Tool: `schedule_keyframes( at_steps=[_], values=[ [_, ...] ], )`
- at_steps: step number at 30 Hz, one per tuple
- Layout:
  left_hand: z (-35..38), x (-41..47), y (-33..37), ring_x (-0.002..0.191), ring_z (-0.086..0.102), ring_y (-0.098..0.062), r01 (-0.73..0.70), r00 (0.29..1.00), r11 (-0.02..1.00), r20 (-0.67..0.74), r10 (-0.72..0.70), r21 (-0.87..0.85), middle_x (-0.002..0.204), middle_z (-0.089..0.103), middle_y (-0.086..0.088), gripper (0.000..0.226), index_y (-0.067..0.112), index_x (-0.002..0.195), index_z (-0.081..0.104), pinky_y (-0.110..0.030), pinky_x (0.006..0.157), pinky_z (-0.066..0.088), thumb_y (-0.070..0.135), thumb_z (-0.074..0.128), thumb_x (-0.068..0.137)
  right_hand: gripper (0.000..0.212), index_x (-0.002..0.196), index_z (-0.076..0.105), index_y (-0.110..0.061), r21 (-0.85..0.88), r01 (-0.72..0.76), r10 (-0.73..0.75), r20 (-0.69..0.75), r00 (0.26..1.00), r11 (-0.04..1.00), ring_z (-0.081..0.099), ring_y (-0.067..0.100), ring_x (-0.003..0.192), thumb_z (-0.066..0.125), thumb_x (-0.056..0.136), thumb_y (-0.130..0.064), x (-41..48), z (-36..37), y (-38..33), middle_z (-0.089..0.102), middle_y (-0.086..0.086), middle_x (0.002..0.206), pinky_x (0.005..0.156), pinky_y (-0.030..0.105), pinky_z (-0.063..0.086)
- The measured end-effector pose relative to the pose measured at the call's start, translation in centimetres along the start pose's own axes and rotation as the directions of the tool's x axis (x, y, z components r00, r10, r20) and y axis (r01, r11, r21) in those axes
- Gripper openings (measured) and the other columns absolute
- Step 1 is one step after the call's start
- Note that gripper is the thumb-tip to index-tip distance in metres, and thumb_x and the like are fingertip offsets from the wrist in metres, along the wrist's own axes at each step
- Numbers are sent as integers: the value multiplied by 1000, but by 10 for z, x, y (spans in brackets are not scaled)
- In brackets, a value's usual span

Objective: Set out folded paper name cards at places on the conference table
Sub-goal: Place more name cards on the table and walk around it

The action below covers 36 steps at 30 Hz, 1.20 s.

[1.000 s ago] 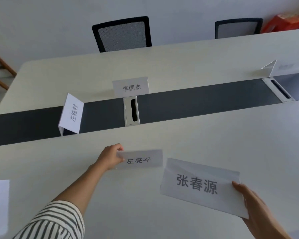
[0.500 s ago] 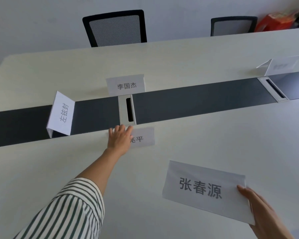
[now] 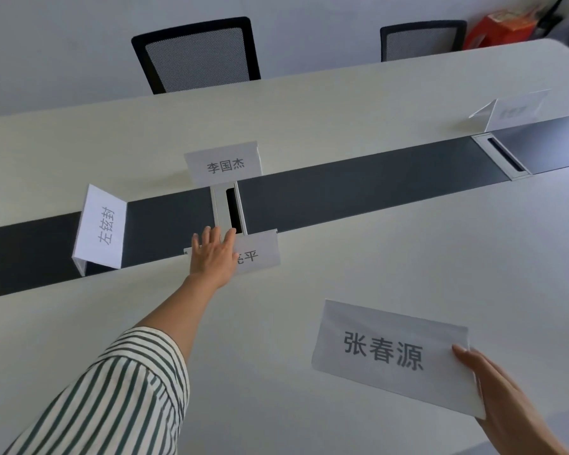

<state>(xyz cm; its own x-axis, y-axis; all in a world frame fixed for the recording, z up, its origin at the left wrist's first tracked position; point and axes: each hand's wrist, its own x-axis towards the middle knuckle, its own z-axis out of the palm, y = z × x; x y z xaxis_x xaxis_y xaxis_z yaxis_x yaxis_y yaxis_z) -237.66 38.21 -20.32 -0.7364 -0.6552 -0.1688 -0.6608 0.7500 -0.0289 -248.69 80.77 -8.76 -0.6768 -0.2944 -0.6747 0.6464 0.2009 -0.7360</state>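
Note:
My left hand (image 3: 213, 257) reaches out to the near edge of the dark centre strip (image 3: 358, 188). It lies over the left half of a small folded name card (image 3: 260, 252), fingers over the card's top fold, and the card stands on the table. My right hand (image 3: 503, 399) holds a larger folded name card (image 3: 388, 353) by its right end, low over the near side of the white conference table (image 3: 408, 251). Three other folded cards stand along the strip: one at the left (image 3: 101, 228), one behind the cable box (image 3: 224, 164), one far right (image 3: 514, 110).
A white cable box (image 3: 222, 208) with a slot sits in the strip just beyond my left hand, and a second one (image 3: 501, 156) is at the right. Two black mesh chairs (image 3: 197, 54) (image 3: 421, 39) stand behind the far edge. An orange box (image 3: 503, 26) is at the top right.
My left hand carried the small card forward from the near table to the strip's edge and set it down there. My right hand and the large card stayed roughly in place.

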Motion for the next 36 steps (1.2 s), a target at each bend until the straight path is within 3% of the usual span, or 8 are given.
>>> schedule_keyframes(
  at_steps=[4, 8, 11, 15, 21, 25, 30, 36],
  values=[
    [-22, -13, 19, 119, 44, -36, -31, 991, 997, -135, 21, -72, 128, 50, -16, 46, 11, 132, 45, -46, 99, 35, 25, 51, 88, 60, 101, 67, -6, 18, 37, -37, 6, 999, 999, 64, 28, 82, 77, 57, -46, -14, -5, -1, 74, 17, 98, 73, 36, 45],
    [-55, -52, 63, 103, 58, -31, -100, 991, 905, -123, 53, -413, 113, 63, -8, 29, 10, 112, 61, -38, 85, 45, 20, 47, 90, 37, 102, 66, -4, 68, 59, -63, 48, 997, 996, 67, 20, 70, 64, 79, -33, -34, -17, -3, 70, 23, 101, 68, 35, 44],
    [-73, -100, 100, 92, 65, -21, -154, 987, 790, -119, 103, -594, 99, 70, -2, 23, 14, 105, 65, -34, 80, 52, 23, 52, 88, 72, 100, 68, -7, 17, 78, -79, 42, 996, 997, 69, 15, 67, 80, 46, -53, -49, -33, 0, 75, 10, 87, 69, 35, 44],
    [-91, -170, 149, 83, 64, -5, -170, 981, 600, -79, 175, -781, 90, 70, 4, 20, 15, 103, 66, -23, 78, 52, 26, 57, 90, 81, 91, 75, -21, 10, 140, -140, 58, 988, 990, 68, 16, 72, 81, 25, -68, -74, -64, 10, 75, 6, 86, 71, 37, 46],
    [-108, -273, 227, 110, 59, -5, 10, 953, 290, 97, 286, -957, 120, 62, 6, 49, 30, 126, 51, -28, 97, 48, 58, 43, 87, 70, 96, 74, -23, 71, 236, -240, 57, 969, 969, 71, 25, 82, 80, 40, -65, -122, -142, 28, 73, 14, 100, 68, 37, 57],
    [-110, -343, 296, 103, 62, 3, 83, 899, 181, 152, 412, -980, 120, 63, 9, 46, 33, 129, 47, -16, 82, 49, 55, 43, 89, 74, 93, 74, -23, 134, 254, -256, -6, 967, 958, 70, 26, 82, 82, 33, -66, -158, -212, 51, 74, 12, 97, 76, 42, 53],
    [-99, -417, 382, 91, 68, -6, 101, 870, 181, 175, 462, -978, 102, 70, -1, 33, 31, 123, 50, -18, 72, 53, 31, 56, 90, 39, 101, 69, -14, 158, 243, -221, -145, 964, 957, 69, 20, 78, 69, 74, -43, -200, -307, 90, 74, 9, 95, 69, 31, 50],
    [-89, -465, 463, 92, 70, -18, 95, 866, 215, 187, 464, -972, 99, 72, -5, 57, 38, 116, 58, -40, 83, 56, 56, 64, 62, 23, 95, 68, -18, 177, 258, -197, -300, 933, 950, 67, 22, 77, 54, 90, -36, -230, -394, 120, 73, 11, 94, 70, 34, 49]
  ],
)
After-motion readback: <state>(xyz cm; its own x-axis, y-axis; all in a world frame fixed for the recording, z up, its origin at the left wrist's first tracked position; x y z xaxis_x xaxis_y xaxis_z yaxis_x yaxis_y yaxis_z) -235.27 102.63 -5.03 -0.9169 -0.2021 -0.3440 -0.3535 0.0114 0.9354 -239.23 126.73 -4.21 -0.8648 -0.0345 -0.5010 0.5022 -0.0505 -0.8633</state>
